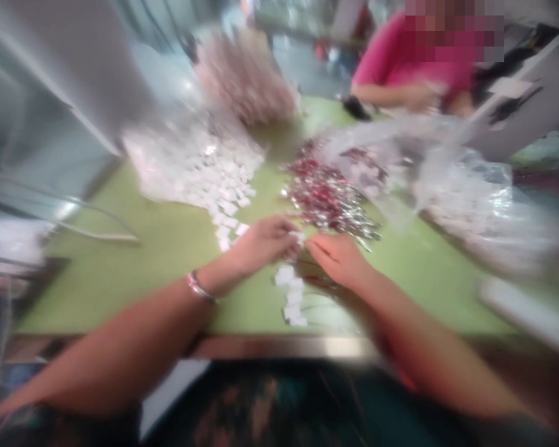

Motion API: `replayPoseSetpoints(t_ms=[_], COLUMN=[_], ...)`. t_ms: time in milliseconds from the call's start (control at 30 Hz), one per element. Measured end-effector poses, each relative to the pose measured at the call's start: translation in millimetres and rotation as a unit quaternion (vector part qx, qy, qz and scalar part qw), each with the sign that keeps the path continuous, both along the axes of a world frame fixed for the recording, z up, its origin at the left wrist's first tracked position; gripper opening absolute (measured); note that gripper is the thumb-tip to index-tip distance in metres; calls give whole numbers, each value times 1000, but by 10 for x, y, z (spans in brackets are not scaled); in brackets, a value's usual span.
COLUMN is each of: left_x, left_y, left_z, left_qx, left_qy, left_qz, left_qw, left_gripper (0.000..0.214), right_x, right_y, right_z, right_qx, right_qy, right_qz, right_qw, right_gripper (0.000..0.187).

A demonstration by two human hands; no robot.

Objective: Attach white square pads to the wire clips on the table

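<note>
The whole picture is smeared by motion. My left hand [263, 243] and my right hand [338, 256] meet over the green table [135, 261], fingertips almost touching. Between them sits a small white piece [299, 236]; the left fingers seem pinched on it. A short row of white pieces [292, 301] lies just below my hands. A pile of white pieces [205, 171] spreads at the left. A heap of red and silver wrapped bits [328, 198] lies just beyond my right hand. A bracelet rings my left wrist.
Clear plastic bags [470, 192] are crumpled at the right. A pinkish bundle [246, 77] stands at the back. A person in a pink top [414, 62] works at the far side. The table's metal front edge [279, 347] runs close to me.
</note>
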State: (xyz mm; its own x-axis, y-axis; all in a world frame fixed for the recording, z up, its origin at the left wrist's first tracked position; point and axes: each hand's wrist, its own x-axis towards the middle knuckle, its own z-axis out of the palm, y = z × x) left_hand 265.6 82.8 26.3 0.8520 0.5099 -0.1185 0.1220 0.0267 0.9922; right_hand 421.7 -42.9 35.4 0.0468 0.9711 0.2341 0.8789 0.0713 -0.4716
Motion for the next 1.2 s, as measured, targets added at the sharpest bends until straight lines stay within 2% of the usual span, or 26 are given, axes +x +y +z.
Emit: replayPoseSetpoints(t_ms=[300, 400, 500, 600, 700, 767, 833, 900, 933, 1000, 1033, 1067, 1100, 1200], left_x=[32, 22, 6, 13, 39, 50, 37, -10, -49, -149, -204, -256, -300, -355], left_y=[-30, -19, 16, -3, -119, -201, -212, -109, -15, 221, 341, 446, 528, 602], left_z=[-77, -66, -38, -40, -84, -102, -68, 35, 108, 260, 324, 370, 392, 321], left_qx=[-6, 21, 88, 202, 297, 324, 333, 362, 389, 448, 454, 446, 438, 470], left_qy=[-8, 10, 38, 67, 71, 48, 30, 41, 56, 102, 127, 155, 177, 198], left_qz=[-17, -17, 4, 30, -19, -69, -95, -55, -11, 105, 134, 144, 126, 24], left_qw=[1000, 1000, 995, 977, 952, 942, 938, 930, 919, 882, 872, 870, 872, 860], left_gripper=[25, 24, 22, 17, 13, 14, 18, 25, 27, 26, 24, 23, 22, 25], right_x=[-13, 13, 66, 159, 239, 246, 207, 136, 96, 24, -3, -19, -24, 14], right_y=[14, -4, -37, -37, 54, 169, 310, 453, 518, 619, 654, 678, 691, 671], right_z=[-54, -15, 33, 50, 43, 42, 49, 53, 49, 28, 11, -5, -18, -16], right_qx=[-32, -48, -64, -61, -21, -19, -44, -66, -71, -79, -82, -84, -84, -58], right_qy=[24, 5, -6, -8, -39, -79, -132, -188, -212, -249, -261, -269, -272, -263], right_qz=[-6, 7, 15, 1, -65, -110, -119, -108, -107, -116, -122, -126, -128, -106], right_qw=[999, 999, 998, 998, 997, 991, 983, 974, 969, 958, 954, 951, 950, 957], right_gripper=[34, 35, 38, 37, 24, 19, 19, 20, 21, 21, 20, 20, 20, 21])
